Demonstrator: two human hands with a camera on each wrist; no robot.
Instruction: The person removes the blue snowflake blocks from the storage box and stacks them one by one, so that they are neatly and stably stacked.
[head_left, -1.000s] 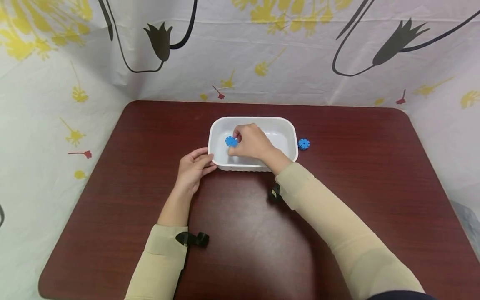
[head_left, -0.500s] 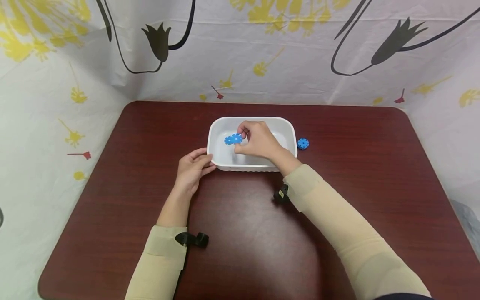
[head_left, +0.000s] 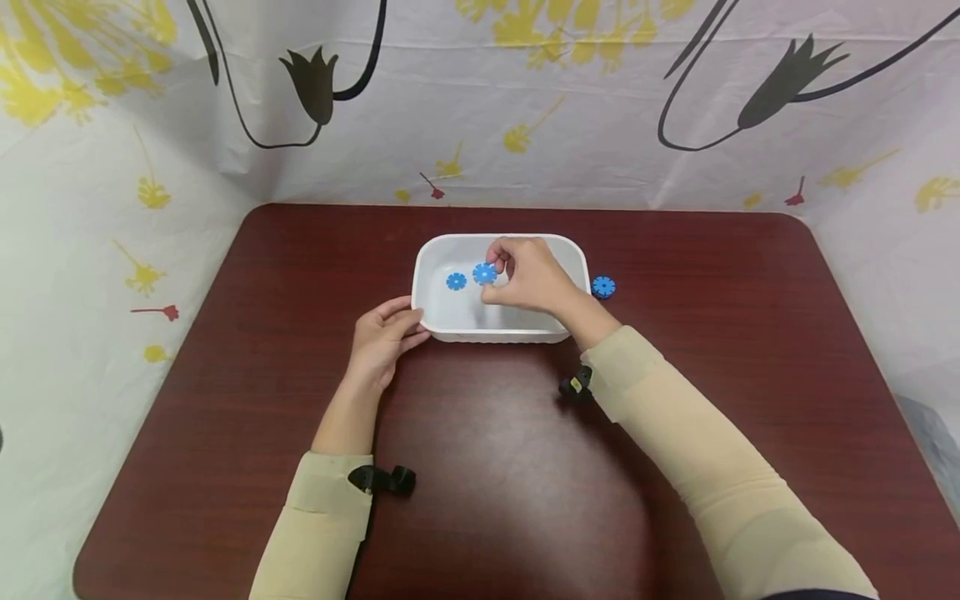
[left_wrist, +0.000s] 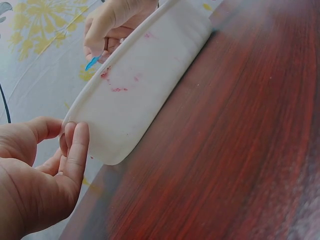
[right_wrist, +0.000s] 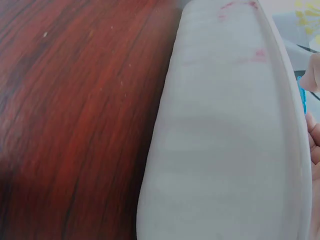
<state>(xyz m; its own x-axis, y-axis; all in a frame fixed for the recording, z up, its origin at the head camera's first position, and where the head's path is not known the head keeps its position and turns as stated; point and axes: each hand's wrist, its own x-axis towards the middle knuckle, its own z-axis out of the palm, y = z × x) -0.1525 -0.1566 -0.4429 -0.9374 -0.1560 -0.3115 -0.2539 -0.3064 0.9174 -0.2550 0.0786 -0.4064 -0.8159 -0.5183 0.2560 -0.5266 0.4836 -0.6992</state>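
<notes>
A white plastic basin (head_left: 498,336) stands on the table in the head view. My left hand (head_left: 379,343) pinches its left front corner; in the left wrist view, the thumb and fingers of that hand (left_wrist: 47,175) meet at the rim. Over the basin, my right hand (head_left: 538,279) pinches a flat blue notched disc (head_left: 485,274) between thumb and fingers. Another such disc (head_left: 456,282) lies on the basin floor, left of the held one. In the right wrist view the basin wall (right_wrist: 225,125) hides most of the right hand, and only a sliver of the held disc (right_wrist: 302,95) shows.
Just outside the basin's right end, blue notched discs (head_left: 603,287) sit on the dark red wooden table (head_left: 495,467), seemingly stacked. A white sheet (head_left: 480,100) with printed flowers hangs behind the table and at both sides.
My right hand has moved right over the basin with the blue disc, which now shows apart from the disc on the floor. The left hand keeps its place at the corner.
</notes>
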